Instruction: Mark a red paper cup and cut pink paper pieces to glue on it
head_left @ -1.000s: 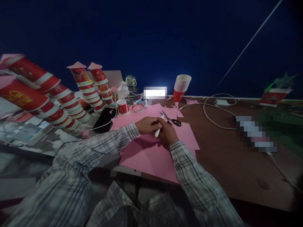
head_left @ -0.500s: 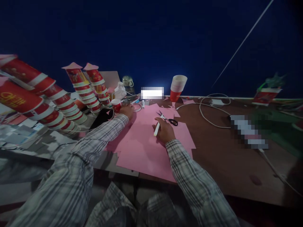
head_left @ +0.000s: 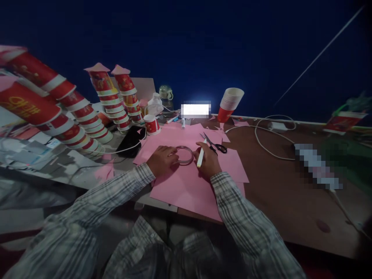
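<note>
My left hand (head_left: 164, 159) has its fingers closed on the left edge of a thin round ring (head_left: 192, 155), perhaps a nearly used-up tape roll. The ring is over pink paper (head_left: 177, 190), and I cannot tell whether it lies fully flat. In my right hand (head_left: 209, 159) is a white marker (head_left: 201, 155), gripped with its lower end pointing down towards the paper, just right of the ring. Black-handled scissors (head_left: 214, 145) lie beyond my right hand, blades partly apart. A small red and white paper cup (head_left: 152, 124) stands behind my left hand.
Tall stacks of red paper cups (head_left: 108, 101) with pink cone tops stand at the left. A black phone (head_left: 132, 141) lies near them. At the back is a leaning cup stack (head_left: 229, 104); a white cable (head_left: 258, 135) loops across the brown table (head_left: 276, 201) on the right.
My left hand has come back from beside the small cup to the middle of the pink paper, bringing the ring along. My right hand still grips the marker. The view has shifted slightly.
</note>
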`<state>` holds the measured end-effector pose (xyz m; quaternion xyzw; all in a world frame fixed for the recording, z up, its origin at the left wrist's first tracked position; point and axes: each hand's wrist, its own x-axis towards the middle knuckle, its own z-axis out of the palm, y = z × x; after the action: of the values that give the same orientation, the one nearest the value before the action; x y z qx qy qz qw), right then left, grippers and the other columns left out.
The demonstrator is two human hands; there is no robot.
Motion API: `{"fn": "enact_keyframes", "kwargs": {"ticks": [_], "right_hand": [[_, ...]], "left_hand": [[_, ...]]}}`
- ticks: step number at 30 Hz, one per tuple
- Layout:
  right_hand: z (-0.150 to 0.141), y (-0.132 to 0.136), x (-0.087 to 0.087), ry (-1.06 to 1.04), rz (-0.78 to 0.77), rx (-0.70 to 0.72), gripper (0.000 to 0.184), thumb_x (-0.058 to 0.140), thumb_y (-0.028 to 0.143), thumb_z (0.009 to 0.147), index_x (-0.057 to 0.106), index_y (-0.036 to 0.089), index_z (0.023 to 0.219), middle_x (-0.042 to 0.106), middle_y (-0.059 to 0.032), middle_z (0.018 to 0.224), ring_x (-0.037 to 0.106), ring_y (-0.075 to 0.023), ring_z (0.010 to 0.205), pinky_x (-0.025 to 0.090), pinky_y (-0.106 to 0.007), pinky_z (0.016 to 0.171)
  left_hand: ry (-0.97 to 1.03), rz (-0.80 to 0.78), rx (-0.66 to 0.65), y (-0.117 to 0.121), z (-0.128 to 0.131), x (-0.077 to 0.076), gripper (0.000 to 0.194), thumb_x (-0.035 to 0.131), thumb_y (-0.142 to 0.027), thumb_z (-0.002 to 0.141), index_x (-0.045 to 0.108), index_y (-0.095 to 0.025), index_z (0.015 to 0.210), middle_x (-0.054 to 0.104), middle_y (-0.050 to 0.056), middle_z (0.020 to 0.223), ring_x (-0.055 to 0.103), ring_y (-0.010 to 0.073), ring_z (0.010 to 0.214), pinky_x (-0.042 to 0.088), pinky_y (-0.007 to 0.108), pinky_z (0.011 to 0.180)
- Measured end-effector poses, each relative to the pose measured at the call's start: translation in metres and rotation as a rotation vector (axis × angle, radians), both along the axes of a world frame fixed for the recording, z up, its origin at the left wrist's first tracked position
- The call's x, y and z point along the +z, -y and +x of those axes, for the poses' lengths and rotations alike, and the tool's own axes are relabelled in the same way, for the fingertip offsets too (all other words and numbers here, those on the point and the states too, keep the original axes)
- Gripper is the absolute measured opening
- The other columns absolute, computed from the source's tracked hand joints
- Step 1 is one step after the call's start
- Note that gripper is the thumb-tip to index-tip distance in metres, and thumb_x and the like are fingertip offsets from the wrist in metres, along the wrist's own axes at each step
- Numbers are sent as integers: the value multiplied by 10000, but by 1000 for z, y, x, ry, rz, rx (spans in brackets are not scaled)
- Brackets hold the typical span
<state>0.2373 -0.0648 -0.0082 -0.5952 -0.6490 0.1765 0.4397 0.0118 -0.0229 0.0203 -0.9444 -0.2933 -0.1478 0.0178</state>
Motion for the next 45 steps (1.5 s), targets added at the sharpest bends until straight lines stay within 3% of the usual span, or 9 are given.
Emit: {"fn": "enact_keyframes", "kwargs": {"ticks": [4,9,14,17,23,30,34,45], "right_hand": [[0,2,3,106,51,65,487,627,313,837,547,133,1282,693,-147,1141,636,-271,1035,491,-427,941],[-5,6,6,251,-21,152,712,759,369,735,496,144,1357,604,-187,1306,536,-352,1225,453,-541,1039],[-12,9,4,358,-41,164,833,823,366,675,460,168,1397,528,-182,1413,407,-397,1359,400,-603,1100],[-15,9,2,403,-41,141,834,834,378,666,469,165,1385,517,-193,1422,407,-409,1355,384,-625,1109],[-23,6,-1,457,-55,151,882,860,412,621,473,165,1375,508,-206,1428,415,-425,1350,371,-638,1120],[-27,3,-2,425,-31,169,763,814,378,702,478,197,1363,541,-200,1388,466,-404,1333,403,-645,1093],[-32,3,1,380,-16,155,744,811,316,702,474,190,1354,577,-193,1321,520,-385,1279,462,-615,1047],[-47,7,-2,387,44,263,763,791,314,745,419,218,1404,549,-186,1365,484,-379,1326,436,-630,1077]], "left_hand": [[163,-125,29,-7,-9,-11,323,514,-319,946,631,-157,1200,632,143,1252,593,245,1140,473,408,971],[164,-306,252,-13,-29,-20,727,742,-537,741,548,-155,1328,585,163,1345,501,340,1281,364,522,1121],[64,-415,226,-17,-33,-23,1002,756,-674,651,441,-149,1444,431,180,1521,230,415,1468,144,592,1204],[1,-500,186,-21,-36,-21,1062,723,-719,654,386,-141,1479,386,184,1553,170,433,1484,61,614,1203],[-23,-528,94,-31,-47,-18,945,725,-604,728,343,-212,1499,408,149,1545,189,413,1483,70,627,1188],[20,-448,14,-50,-46,-29,692,735,-587,738,572,-231,1310,527,113,1447,343,379,1385,103,646,1164],[45,-430,-7,-51,-46,-33,682,731,-597,733,590,-227,1289,526,118,1429,366,371,1357,113,651,1154],[24,-452,-27,-50,-49,-26,682,715,-574,749,549,-242,1322,504,103,1451,343,345,1387,112,605,1178]]}}
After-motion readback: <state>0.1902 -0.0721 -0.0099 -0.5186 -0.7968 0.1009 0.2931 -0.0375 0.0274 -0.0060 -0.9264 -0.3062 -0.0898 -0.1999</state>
